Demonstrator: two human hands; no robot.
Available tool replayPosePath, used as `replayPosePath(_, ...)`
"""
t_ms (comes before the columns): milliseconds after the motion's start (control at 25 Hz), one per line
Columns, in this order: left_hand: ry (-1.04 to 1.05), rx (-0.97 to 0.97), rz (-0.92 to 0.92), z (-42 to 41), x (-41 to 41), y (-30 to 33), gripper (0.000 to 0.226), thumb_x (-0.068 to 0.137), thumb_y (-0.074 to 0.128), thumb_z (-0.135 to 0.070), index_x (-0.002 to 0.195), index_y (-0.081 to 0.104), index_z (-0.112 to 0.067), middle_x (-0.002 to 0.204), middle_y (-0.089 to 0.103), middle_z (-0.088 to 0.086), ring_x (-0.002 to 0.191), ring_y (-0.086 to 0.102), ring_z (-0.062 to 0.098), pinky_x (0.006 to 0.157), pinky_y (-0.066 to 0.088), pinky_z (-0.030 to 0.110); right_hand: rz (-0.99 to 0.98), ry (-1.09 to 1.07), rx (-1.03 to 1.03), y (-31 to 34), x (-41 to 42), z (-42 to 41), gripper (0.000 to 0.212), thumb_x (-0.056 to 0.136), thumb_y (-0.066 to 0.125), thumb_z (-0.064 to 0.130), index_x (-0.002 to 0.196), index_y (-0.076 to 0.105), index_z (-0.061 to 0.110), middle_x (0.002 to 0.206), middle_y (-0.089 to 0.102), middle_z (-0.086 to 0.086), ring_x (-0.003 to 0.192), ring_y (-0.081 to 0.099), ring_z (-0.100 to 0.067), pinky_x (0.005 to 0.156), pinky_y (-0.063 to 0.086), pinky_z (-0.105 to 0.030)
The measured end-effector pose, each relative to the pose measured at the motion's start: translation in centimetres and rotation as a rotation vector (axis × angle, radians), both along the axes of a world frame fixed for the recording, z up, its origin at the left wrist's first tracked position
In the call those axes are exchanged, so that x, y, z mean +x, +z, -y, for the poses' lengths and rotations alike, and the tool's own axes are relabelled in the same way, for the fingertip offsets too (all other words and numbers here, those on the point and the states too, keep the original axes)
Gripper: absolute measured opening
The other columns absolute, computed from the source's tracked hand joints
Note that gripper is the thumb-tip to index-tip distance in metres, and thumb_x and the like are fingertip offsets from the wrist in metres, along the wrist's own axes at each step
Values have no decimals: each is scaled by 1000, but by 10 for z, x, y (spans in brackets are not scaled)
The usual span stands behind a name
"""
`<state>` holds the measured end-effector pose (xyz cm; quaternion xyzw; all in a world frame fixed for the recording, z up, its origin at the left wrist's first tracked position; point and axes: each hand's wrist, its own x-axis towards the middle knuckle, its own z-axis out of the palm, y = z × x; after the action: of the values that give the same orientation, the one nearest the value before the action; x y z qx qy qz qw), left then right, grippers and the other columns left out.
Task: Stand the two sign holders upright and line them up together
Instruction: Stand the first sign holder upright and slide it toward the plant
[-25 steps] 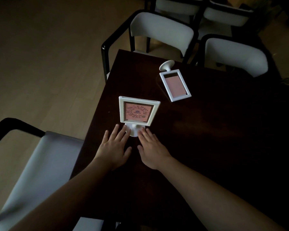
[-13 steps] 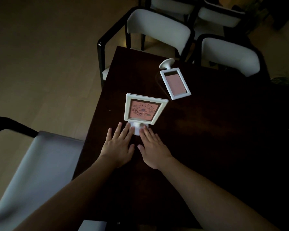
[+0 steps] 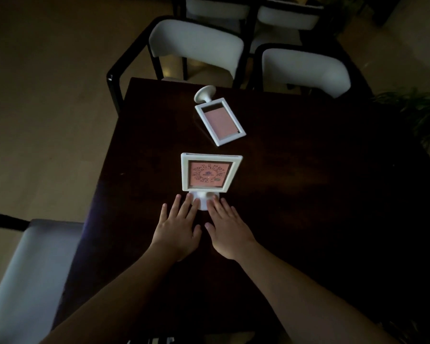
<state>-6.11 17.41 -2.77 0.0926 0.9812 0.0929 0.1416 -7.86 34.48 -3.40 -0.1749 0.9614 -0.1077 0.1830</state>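
Note:
One white sign holder [image 3: 210, 173] stands upright on the dark table [image 3: 308, 194], its pink card with a round printed pattern facing me. My left hand [image 3: 178, 228] and my right hand [image 3: 227, 229] lie flat on the table, palms down, fingers spread, with the fingertips touching the holder's round base from both sides. The second white sign holder [image 3: 219, 120] lies flat farther back, its pink card facing up and its round foot pointing away toward the chairs.
White-cushioned chairs with black frames stand at the table's far edge [image 3: 196, 43] [image 3: 305, 68]. Another chair [image 3: 27, 281] is at the near left. A plant [image 3: 422, 112] shows at the right. The table's left edge runs close to the holders.
The upright holder has turned to face me more squarely, with my fingertips staying at its base. The view has shifted slightly. The lying holder has not moved.

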Motion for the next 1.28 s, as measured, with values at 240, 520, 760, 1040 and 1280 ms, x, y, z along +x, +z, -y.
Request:
replayPosePath(240,-32,-27,25,-75,-7,-2,71,95,23,-49,154,-8,-25,163,-16,0,146,-20,25,118,-4,53,-4,-38,-25,-3,0,-74,64,104,24,44,154,-9,23,163,-16,1,148,-17,-16,119,-7,-38)
replayPosePath(520,-45,-35,37,-162,-13,-7,72,94,22,-50,154,-10,-25,162,-16,0,146,-20,25,118,-3,53,-6,-42,-28,-7,-5,-161,65,103,25,45,155,-9,23,164,-14,1,149,-15,-18,119,-5,-40)
replayPosePath(760,-79,-48,34,-229,-17,-5,71,95,23,-49,154,-8,-27,162,-16,0,146,-20,26,118,-1,55,-21,-52,-30,-10,-6,-229,66,103,25,45,155,-9,22,164,-13,0,150,-14,-20,121,-3,-43)
replayPosePath(1040,-136,-40,54,-275,-21,-6,69,95,21,-48,154,-9,-28,162,-17,0,145,-21,27,118,-1,55,-44,-139,-48,-12,-4,-266,66,103,28,43,155,-5,22,165,-12,-1,150,-12,-20,121,-2,-43)
replayPosePath(1280,-287,-68,25,-294,-51,-12,69,94,19,-49,153,-12,-31,160,-22,-2,143,-26,27,115,-6,57,-75,-229,13,-14,-11,-294,64,102,27,46,155,-3,25,164,-11,2,150,-10,-21,119,-3,-42)
